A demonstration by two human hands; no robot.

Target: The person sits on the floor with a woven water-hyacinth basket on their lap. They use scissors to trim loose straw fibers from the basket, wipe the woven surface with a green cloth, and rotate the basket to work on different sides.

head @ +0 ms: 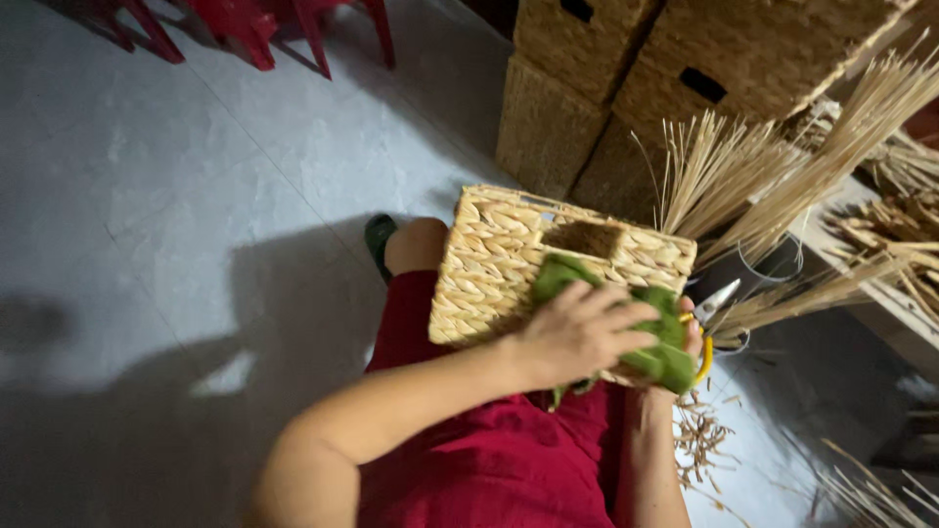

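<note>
The left hand is lying flat with its fingers spread slightly apart, pressing a green cloth against the side of a woven basket. The right hand is mostly hidden behind the cloth; its fingers are curling around yellow-handled scissors, though I cannot tell how tightly. The basket is sitting directly beneath the left fingers, resting on the lap in red clothing. It is box-shaped, pale tan, braided, with a rectangular handle hole. Beyond the fingers, dry straw stalks and stacked baskets are standing.
</note>
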